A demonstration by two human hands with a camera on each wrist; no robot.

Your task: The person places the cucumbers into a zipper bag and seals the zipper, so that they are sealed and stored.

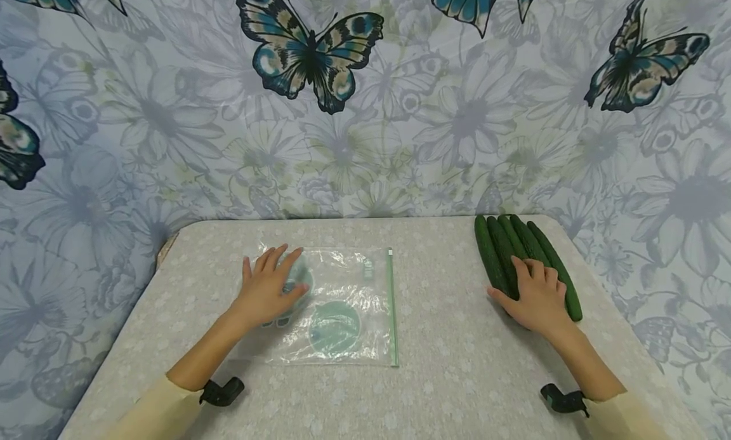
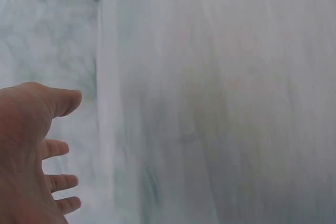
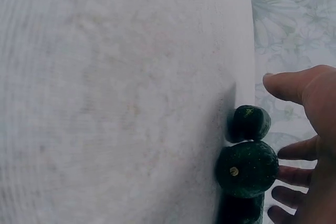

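Note:
A clear zip bag (image 1: 374, 281) with a green zip edge and green printed circles lies flat on the table. Over its left part is my left hand (image 1: 263, 297), fingers spread and nothing held; the left wrist view shows the same hand with thumb and fingers apart. Several dark green cucumbers (image 1: 491, 253) lie side by side at the table's far right. My right hand (image 1: 533, 303) is over their near ends, fingers loosely bent and thumb out to the left. In the right wrist view, its fingertips come right up to one cucumber's rounded end (image 3: 247, 166).
A pale patterned cloth covers the table (image 1: 440, 338). Behind it and at the sides hangs a flowered backdrop (image 1: 365, 154) with printed butterflies. Each wrist wears a small black camera, such as the left one (image 1: 224, 391).

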